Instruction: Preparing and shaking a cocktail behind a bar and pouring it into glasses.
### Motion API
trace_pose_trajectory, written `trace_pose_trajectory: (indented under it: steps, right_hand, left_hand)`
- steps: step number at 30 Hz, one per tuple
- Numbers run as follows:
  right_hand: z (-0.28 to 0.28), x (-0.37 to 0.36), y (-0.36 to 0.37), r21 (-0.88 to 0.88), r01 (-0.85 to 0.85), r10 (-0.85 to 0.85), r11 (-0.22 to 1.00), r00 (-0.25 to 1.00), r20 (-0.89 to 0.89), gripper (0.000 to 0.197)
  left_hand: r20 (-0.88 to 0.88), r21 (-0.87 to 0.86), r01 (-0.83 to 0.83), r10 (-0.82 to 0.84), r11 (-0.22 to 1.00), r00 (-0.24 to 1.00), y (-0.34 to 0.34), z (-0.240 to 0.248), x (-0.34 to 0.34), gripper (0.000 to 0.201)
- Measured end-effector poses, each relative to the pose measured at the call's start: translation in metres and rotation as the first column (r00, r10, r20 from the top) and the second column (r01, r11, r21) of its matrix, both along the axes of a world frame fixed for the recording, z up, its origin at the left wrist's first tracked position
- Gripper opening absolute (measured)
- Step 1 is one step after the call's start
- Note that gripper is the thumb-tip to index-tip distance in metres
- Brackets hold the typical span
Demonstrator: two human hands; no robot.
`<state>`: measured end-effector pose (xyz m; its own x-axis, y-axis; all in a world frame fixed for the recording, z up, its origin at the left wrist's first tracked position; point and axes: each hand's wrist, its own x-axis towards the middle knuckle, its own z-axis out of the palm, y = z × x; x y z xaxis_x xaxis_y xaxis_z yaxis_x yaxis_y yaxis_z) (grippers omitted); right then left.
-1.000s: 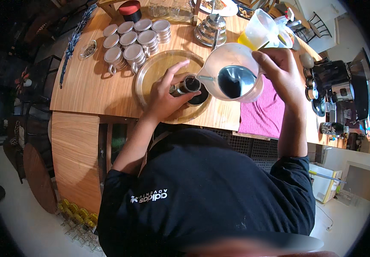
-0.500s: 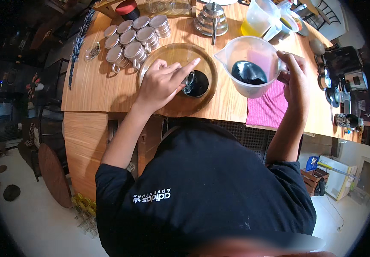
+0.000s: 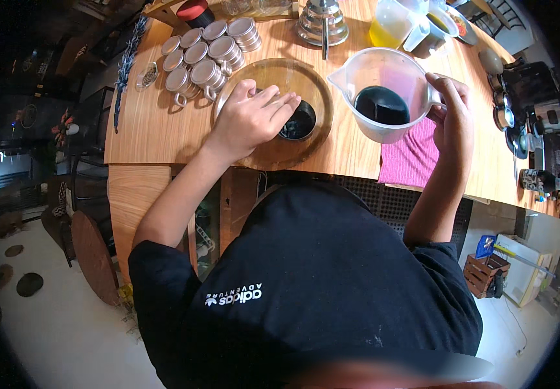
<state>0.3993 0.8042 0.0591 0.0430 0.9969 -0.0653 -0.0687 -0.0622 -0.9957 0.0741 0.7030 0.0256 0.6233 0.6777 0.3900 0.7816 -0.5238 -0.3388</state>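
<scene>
My right hand (image 3: 451, 110) is closed round the handle of a translucent plastic measuring jug (image 3: 364, 65), which has dark, almost black liquid (image 3: 381, 106) in the bottom. The jug is above the wooden table, right of a round brownish tray (image 3: 273, 162). On that tray stands a small round vessel with a dark inside (image 3: 301, 123). My left hand (image 3: 254, 120) is over the tray, close against the vessel's left side. Its fingers are bent together, and whatever they hold is hidden behind them.
Several lidded cups (image 3: 218, 48) stand in rows at the back left, near a small glass dish (image 3: 146, 76). A stepped metal stand (image 3: 322, 26) is behind the tray. A jug with yellow liquid (image 3: 387, 29) stands behind mine. A pink cloth (image 3: 409, 155) lies at the front edge.
A clear glass piece at my left fingertips, over the dark vessel, is no longer visible. My left fingers have bent further. The jug stays in my right hand, its liquid more level.
</scene>
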Motion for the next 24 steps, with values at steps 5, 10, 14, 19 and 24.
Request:
trace_pose_trajectory:
  steps: [5,10,14,19,24]
  right_hand:
    - [0.003,0.002,-0.002,0.017,0.002,-0.002,1.000,1.000,-0.004,0.033]
    - [0.017,-0.018,-0.003,0.071,-0.095,0.090,0.993,0.994,0.061,0.031]
    - [0.023,-0.018,0.002,0.162,-0.272,0.219,0.949,0.933,0.285,0.033]
    - [0.035,-0.034,0.004,0.293,-0.441,0.243,0.849,0.816,0.524,0.035]
    - [0.055,-0.056,0.000,0.335,-0.507,0.194,0.794,0.734,0.651,0.039]
  left_hand:
    - [0.031,-0.006,0.000,0.000,1.000,1.000,0.001,0.007,0.003,0.036]
    - [0.303,-0.188,-0.116,0.170,0.975,0.938,-0.007,0.003,0.008,0.047]
    - [0.633,-0.237,-0.096,0.229,0.967,0.739,-0.013,-0.014,0.019,0.068]
    - [0.888,-0.323,0.033,0.290,0.946,0.356,-0.016,-0.035,0.034,0.069]
    - [0.930,-0.359,0.146,0.339,0.922,0.144,-0.020,-0.044,0.042,0.072]
